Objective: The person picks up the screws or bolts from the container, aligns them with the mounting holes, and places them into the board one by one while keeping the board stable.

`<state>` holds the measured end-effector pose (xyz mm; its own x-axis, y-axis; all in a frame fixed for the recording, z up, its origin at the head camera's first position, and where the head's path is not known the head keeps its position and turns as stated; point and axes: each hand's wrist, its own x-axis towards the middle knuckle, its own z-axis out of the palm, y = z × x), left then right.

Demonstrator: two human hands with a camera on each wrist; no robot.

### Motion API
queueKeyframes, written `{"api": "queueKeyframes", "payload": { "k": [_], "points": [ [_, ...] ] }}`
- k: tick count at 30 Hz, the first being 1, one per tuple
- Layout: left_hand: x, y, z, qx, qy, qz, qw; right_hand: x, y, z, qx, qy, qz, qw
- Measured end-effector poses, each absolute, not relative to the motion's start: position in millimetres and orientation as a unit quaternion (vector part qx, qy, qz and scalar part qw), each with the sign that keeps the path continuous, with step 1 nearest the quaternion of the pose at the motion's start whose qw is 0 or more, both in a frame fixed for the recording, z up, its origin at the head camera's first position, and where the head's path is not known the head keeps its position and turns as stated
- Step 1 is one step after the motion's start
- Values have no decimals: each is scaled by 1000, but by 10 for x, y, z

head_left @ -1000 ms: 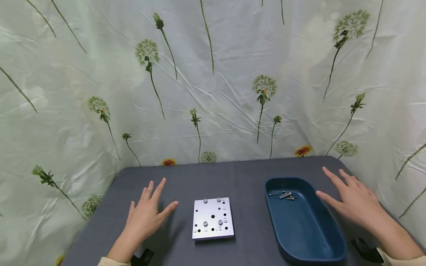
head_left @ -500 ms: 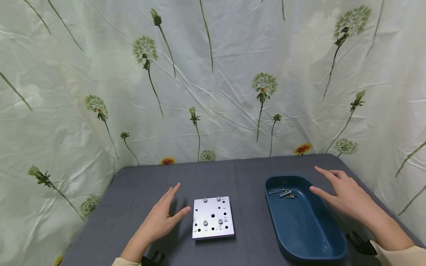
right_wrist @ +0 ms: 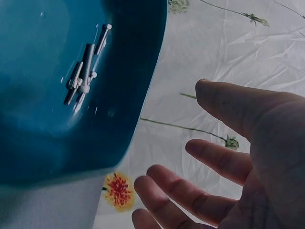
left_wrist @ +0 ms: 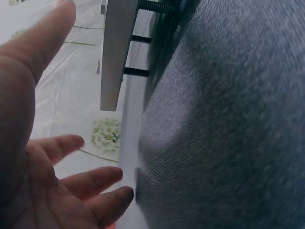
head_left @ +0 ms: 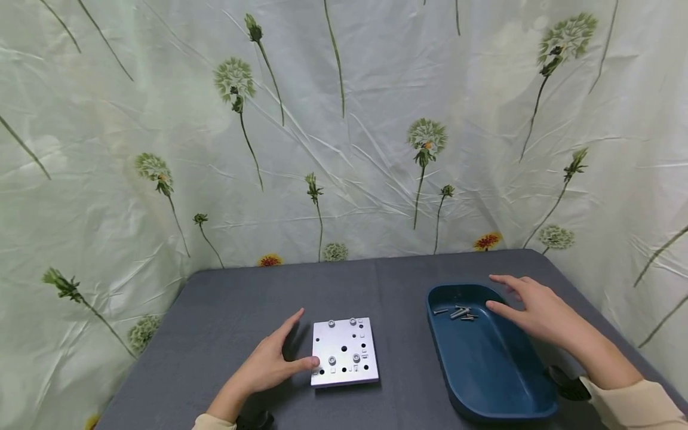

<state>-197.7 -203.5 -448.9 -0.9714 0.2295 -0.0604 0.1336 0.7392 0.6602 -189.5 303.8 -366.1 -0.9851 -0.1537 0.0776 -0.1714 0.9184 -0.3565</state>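
Head view: metal plate [head_left: 343, 338], tiny unreadable marks [head_left: 364, 357]

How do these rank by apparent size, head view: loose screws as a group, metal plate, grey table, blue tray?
1. Grey table
2. Blue tray
3. Metal plate
4. Loose screws, taken together

Clock positions are taken with 12 o'clock pointing away from the person. On the table [head_left: 376, 289] lies the plate [head_left: 338, 340], with bolts [head_left: 331, 361] set through it. The tray [head_left: 491, 364] lies at the plate's 3 o'clock, well apart; screws [head_left: 459, 313] lie inside, toward its 11 o'clock. Left hand [head_left: 269, 362]: plate's 9 o'clock, just beside. Right hand [head_left: 540, 310]: tray's 2 o'clock. Curtain [head_left: 376, 149]: 12 o'clock, behind the table.
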Motion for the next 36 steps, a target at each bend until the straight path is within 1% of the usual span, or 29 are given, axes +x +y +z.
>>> {"api": "queueKeyframes", "payload": {
  "k": [10, 15, 20, 26, 33, 36],
  "points": [
    [-2008, -2058, -4587, 134, 910, 378, 105, -2034, 2872, -3670, 102, -969, 222, -37],
    [-2038, -2099, -4676, 177, 893, 404, 96, -2085, 2780, -3696, 109, -963, 240, -61],
    [-2067, -2150, -4751, 185, 886, 411, 105, -2137, 2684, -3760, 131, -954, 258, -81],
    [-2075, -2133, -4707, 210, 878, 414, 120, -2180, 2608, -3872, 140, -944, 278, -108],
    [-2039, -2152, -4653, 196, 883, 400, 148, -2261, 2434, -4009, 174, -940, 267, -119],
    [-2047, -2141, -4643, 195, 882, 401, 154, -2278, 2385, -4042, 174, -941, 263, -123]
  ]
}}
